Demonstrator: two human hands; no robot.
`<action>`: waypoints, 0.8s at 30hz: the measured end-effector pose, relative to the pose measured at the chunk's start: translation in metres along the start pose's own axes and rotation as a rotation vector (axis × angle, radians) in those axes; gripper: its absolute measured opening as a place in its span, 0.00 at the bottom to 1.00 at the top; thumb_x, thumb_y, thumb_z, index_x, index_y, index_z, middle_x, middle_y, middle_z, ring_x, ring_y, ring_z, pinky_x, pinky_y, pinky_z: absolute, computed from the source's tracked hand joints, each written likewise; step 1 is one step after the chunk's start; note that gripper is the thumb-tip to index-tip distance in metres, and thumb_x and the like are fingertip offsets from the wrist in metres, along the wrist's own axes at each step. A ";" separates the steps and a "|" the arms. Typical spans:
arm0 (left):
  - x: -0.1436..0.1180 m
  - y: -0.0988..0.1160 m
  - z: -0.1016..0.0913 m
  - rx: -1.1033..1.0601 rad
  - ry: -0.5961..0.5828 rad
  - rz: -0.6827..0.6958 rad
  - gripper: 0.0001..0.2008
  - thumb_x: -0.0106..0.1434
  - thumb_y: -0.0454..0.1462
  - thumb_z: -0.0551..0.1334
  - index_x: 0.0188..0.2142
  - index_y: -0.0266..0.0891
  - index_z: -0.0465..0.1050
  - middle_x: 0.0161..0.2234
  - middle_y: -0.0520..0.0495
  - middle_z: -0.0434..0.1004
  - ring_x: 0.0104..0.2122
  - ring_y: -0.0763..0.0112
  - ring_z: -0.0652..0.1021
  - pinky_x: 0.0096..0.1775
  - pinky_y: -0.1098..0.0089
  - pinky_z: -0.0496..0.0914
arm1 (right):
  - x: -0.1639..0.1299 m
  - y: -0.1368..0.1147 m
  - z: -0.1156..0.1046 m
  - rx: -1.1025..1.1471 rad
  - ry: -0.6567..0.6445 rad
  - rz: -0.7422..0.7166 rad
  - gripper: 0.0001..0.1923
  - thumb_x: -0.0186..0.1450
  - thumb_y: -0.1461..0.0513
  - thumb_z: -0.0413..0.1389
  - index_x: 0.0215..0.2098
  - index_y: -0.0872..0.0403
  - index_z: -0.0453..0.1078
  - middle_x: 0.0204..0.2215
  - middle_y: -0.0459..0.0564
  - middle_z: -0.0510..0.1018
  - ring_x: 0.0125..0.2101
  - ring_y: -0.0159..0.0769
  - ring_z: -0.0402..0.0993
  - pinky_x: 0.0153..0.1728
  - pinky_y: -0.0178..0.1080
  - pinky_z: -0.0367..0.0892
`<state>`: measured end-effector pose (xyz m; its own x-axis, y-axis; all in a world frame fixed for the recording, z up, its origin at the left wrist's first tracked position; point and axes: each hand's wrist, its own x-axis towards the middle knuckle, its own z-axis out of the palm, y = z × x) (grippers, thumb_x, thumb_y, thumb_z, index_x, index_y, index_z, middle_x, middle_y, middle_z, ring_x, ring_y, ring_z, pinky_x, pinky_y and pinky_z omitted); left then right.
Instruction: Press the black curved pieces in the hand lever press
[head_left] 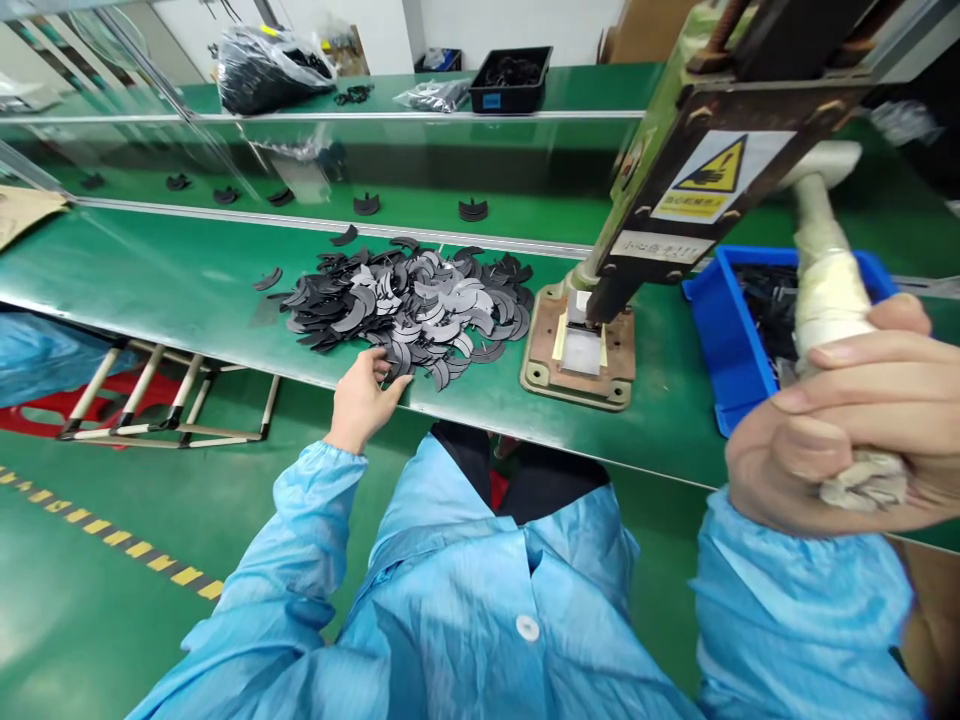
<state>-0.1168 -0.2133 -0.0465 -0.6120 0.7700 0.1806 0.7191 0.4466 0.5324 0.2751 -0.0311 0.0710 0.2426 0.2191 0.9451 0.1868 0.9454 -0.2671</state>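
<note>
A loose pile of dark, crescent-shaped plastic pieces (420,300) covers the middle of the green bench. At its near edge, my left hand (365,395) has thumb and fingers closed about one curved dark piece (398,358), which still lies against the others. My right hand (832,430) is wrapped round the taped lever handle (829,270) of a hand press (675,210). Under the press ram is a metal base plate (619,365) with a pale fixture block (581,352) on it. The ram's tip hides the back of the block.
Beside the press, a blue bin (739,355) holds dark parts. On the rear shelf are a black tray (510,80) and a plastic bag of dark parts (270,70). A tube-frame rack (165,395) stands on the floor at left. A warning label (712,175) is on the press.
</note>
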 end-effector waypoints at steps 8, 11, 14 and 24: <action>0.004 -0.009 0.009 -0.204 0.087 -0.020 0.30 0.64 0.43 0.73 0.62 0.41 0.68 0.50 0.41 0.79 0.40 0.66 0.80 0.44 0.63 0.77 | -0.001 -0.001 -0.006 -0.055 -0.076 0.027 0.32 0.61 0.41 0.64 0.15 0.53 0.58 0.15 0.43 0.70 0.30 0.36 0.79 0.47 0.59 0.73; 0.008 -0.010 0.007 -0.251 0.078 -0.019 0.26 0.66 0.42 0.71 0.60 0.40 0.69 0.50 0.41 0.79 0.35 0.70 0.79 0.42 0.65 0.78 | 0.000 0.001 -0.006 -0.047 -0.058 0.036 0.32 0.61 0.41 0.64 0.15 0.52 0.58 0.15 0.43 0.69 0.29 0.35 0.79 0.48 0.60 0.73; 0.010 -0.011 0.004 -0.276 0.083 -0.030 0.23 0.67 0.40 0.70 0.59 0.41 0.70 0.50 0.41 0.81 0.34 0.72 0.80 0.42 0.66 0.79 | 0.000 0.001 -0.004 -0.021 -0.066 0.010 0.32 0.61 0.41 0.64 0.15 0.52 0.57 0.14 0.43 0.69 0.29 0.36 0.79 0.49 0.62 0.75; 0.014 -0.015 -0.004 -0.494 0.201 -0.123 0.17 0.70 0.43 0.67 0.54 0.41 0.70 0.45 0.44 0.82 0.34 0.71 0.85 0.41 0.67 0.81 | -0.002 0.001 -0.002 -0.049 -0.024 0.035 0.33 0.58 0.39 0.65 0.15 0.50 0.56 0.13 0.43 0.68 0.27 0.38 0.78 0.50 0.63 0.76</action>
<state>-0.1370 -0.2112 -0.0491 -0.7675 0.6018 0.2208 0.4274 0.2237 0.8759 0.2768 -0.0308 0.0689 0.2271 0.2578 0.9391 0.2251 0.9243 -0.3082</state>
